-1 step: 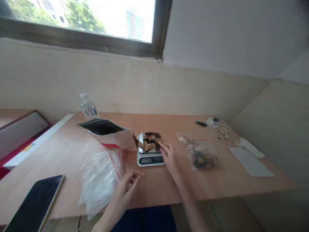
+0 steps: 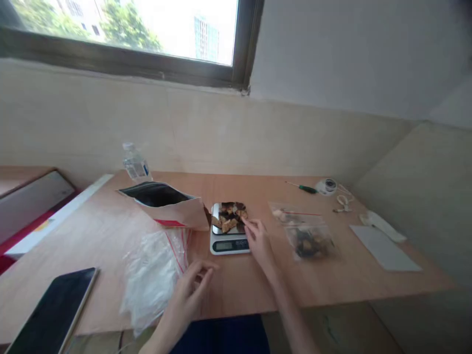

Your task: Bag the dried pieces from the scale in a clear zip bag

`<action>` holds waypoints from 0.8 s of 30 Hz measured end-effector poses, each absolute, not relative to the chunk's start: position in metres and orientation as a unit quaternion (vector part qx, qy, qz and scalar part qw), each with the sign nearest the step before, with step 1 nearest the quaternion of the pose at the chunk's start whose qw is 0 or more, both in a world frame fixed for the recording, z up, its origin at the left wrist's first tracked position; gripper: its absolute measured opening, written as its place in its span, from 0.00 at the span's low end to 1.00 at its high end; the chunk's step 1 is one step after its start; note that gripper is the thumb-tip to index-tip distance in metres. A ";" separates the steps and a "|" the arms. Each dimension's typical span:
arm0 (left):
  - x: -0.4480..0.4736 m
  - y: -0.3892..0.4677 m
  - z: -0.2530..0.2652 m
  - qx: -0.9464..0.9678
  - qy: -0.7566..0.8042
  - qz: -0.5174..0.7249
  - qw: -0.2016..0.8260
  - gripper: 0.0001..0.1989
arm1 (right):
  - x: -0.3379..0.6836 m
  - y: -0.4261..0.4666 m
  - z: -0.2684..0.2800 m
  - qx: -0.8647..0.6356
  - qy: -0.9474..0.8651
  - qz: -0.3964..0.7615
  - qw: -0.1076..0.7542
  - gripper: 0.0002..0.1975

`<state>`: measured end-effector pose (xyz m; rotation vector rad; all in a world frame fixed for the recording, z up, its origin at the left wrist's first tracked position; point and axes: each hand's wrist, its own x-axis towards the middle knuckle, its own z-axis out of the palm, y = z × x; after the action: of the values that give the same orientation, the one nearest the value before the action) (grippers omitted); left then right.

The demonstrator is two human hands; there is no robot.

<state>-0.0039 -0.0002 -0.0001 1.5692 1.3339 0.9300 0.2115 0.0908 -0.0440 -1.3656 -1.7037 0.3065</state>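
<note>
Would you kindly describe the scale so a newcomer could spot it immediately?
On the wooden table, look between the open pouch and the right hand. The scale sits there, the only thing with a small display and brown pieces on top.

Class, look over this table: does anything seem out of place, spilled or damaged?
Two things look slightly out of place: the clear bags and the dark-screened device both poke past the front edge of the table, where they might get knocked. The brown pieces on the scale look untidy, but I see no spill or damage.
</note>
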 end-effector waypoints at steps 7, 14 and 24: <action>-0.024 -0.015 -0.003 0.596 0.574 0.396 0.398 0.15 | 0.217 0.124 -0.019 -0.540 -0.700 0.115 0.453 0.20; -0.038 -0.027 -0.002 0.591 0.588 0.397 0.384 0.17 | 0.243 0.174 -0.022 -0.584 -0.706 0.164 0.364 0.32; -0.077 -0.021 -0.029 0.594 0.681 0.364 0.224 0.19 | 0.268 0.118 -0.035 -0.611 -0.641 0.130 0.447 0.26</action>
<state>-0.0774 -0.0206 -0.0289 1.6391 1.8804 1.0056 0.2680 0.1177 -0.0349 -1.5119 -1.5872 0.3223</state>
